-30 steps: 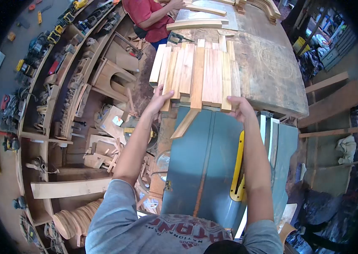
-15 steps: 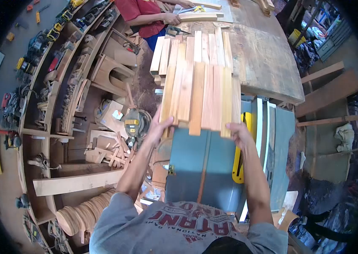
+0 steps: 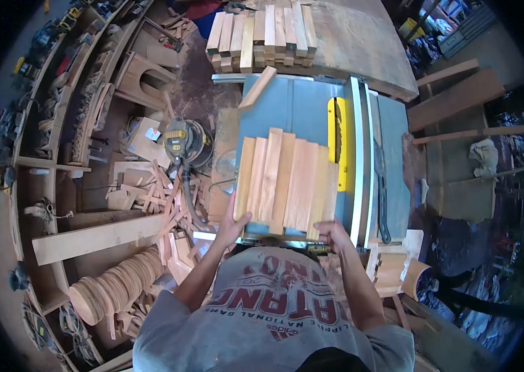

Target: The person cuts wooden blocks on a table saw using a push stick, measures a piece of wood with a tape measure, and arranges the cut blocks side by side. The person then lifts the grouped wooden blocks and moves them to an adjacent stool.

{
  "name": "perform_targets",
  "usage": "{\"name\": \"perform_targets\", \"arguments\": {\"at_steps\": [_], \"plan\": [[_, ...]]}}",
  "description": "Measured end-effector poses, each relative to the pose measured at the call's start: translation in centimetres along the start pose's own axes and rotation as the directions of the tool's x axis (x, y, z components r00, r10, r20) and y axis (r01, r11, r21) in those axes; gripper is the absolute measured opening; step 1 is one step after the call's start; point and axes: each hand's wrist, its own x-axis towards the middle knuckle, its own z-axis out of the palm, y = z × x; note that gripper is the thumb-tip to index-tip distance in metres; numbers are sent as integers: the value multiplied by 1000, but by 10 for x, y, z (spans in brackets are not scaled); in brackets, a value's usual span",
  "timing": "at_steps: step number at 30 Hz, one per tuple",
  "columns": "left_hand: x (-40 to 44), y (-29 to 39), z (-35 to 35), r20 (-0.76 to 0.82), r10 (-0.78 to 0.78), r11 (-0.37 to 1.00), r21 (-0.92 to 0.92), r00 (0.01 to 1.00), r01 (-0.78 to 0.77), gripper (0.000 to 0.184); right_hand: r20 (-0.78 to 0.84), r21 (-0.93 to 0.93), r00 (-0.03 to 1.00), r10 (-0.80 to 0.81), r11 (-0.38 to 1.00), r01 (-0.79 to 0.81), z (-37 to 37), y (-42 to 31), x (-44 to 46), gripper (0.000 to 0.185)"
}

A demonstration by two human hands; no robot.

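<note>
In the head view, a side-by-side row of wooden strips (image 3: pixel 283 180) of uneven lengths lies between my two hands, over the table saw's blue-green top (image 3: pixel 302 111). My left hand (image 3: pixel 233 227) is closed on the near left edge of the row, thumb on top. The near right corner is gripped by my right hand (image 3: pixel 331 234). Whether the strips rest on the saw or hang just above it, I cannot tell. Just right of the row is the saw's yellow throat plate (image 3: pixel 342 124). A single wooden strip (image 3: pixel 257 87) lies slanted on the saw's far left corner.
A layered stack of wooden strips (image 3: pixel 264 37) sits on the wooden workbench (image 3: pixel 361 49) beyond the saw. The metal rip fence (image 3: pixel 361 167) runs along the right. To the left are a yellow-and-black power tool (image 3: pixel 178 139) with a hose, offcuts (image 3: pixel 141 198) and tool shelves (image 3: pixel 51 161).
My hands have drawn the row of strips back from near the stack towards my body, over the saw. The view has shifted, and the slanted single strip now shows.
</note>
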Motion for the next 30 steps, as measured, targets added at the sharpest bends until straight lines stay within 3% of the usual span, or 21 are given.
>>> {"name": "perform_targets", "arguments": {"at_steps": [1, 3, 4, 5, 6, 8, 9, 11, 12, 17, 19, 24, 26, 27, 28, 30], "plan": [[1, 19, -2, -40, -29, 964, 264, 999, 39, 84, -6, 2, 1000, 1, 1000, -1, 2, -4, 1, 73], [3, 18, -5, -79, -61, 856, 509, 995, 92, 81, -76, -364, 994, -84, 930, 51, 5, -7, -7, 84], [8, -2, -9, -90, -27, 808, 585, 996, 75, 78, -120, -667, 942, -315, 728, 158, 12, -9, -18, 92], [10, -17, -10, -102, 8, 754, 654, 995, 61, 75, -71, -891, 845, -529, 415, 184, 16, -8, -28, 99], [8, -24, -10, -101, 3, 753, 655, 995, 64, 75, -73, -891, 848, -526, 417, 182, 14, 1, -27, 99], [14, -30, -13, -82, 68, 894, 447, 994, -25, 68, -47, -959, 661, -749, 218, 179, 11, 19, -12, 103], [23, -33, -16, -83, 79, 947, 317, 993, -48, 67, -49, -959, 661, -749, 220, 179, 11, 22, -3, 103], [34, -26, -1, -119, 75, 974, 222, 990, -47, 67, 16, -925, 510, -860, 181, 335, 13, 21, 14, 97], [35, -22, 8, -157, 67, 991, 124, 985, -48, 67, 19, -926, 515, -857, 179, 333, 16, 20, 13, 97], [3, -23, 11, -140, 157, 972, 197, 978, -128, 66, 6, -919, 574, -819, 222, 325, 22, 23, -16, 93], [-14, -33, 9, -110, 67, 970, 242, 992, -38, 70, 0, -914, 595, -803, 242, 327, 21, 39, -30, 91], [-22, -39, 7, -124, 92, 971, 229, 988, -62, 70, 53, -944, 573, -818, 146, 297, 35, 32, -43, 84], [-22, -7, 9, -263, 179, 867, 497, 948, -26, 70, 186, -961, 360, -914, -93, 261, 56, 20, -46, 78], [-19, 17, 10, -274, 254, 852, 517, 927, -81, 78, 150, -922, 349, -925, -4, 388, 67, 19, -41, 68], [-17, 48, 16, -276, 254, 852, 518, 927, -79, 78, 152, -921, 349, -925, -4, 391, 76, 19, -34, 68], [-8, 96, 33, -148, 98, 836, 548, 984, -1, 89, 243, -859, 497, -833, 53, 508, 94, 25, -21, 60]]}}
